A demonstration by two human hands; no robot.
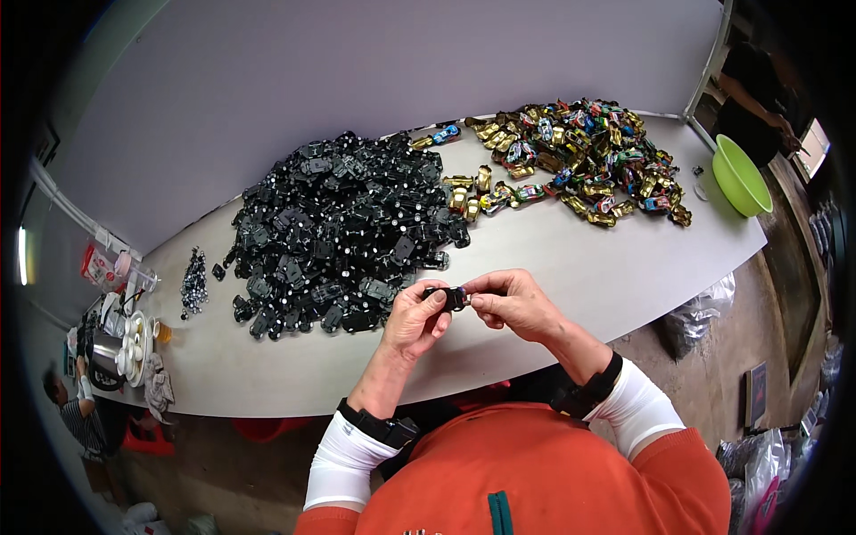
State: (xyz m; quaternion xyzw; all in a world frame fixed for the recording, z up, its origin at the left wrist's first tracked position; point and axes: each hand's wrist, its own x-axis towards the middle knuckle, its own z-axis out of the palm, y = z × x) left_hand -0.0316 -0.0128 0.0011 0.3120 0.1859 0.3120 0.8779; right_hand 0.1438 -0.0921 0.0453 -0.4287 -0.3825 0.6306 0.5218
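Near the table's front edge, my left hand (412,319) is closed round a small black toy car chassis (456,298), thumb on top. My right hand (519,308) meets its right end, thumb and forefinger pinched together. A small shiny bit shows at those fingertips, too small to name. Just beyond my left hand lies a large heap of black toy car chassis (343,223). Farther right is a heap of toy car bodies (588,156) in gold, blue, red and green, with several stray gold ones (473,192) between the heaps.
A small pile of shiny wheel-like parts (193,283) lies to the left. Beyond it are stacked white cups (134,348), a metal pot (106,355) and a cloth (159,388). A green bowl (742,176) stands at the right corner. A partition (401,62) closes the far side. Other people are at both sides.
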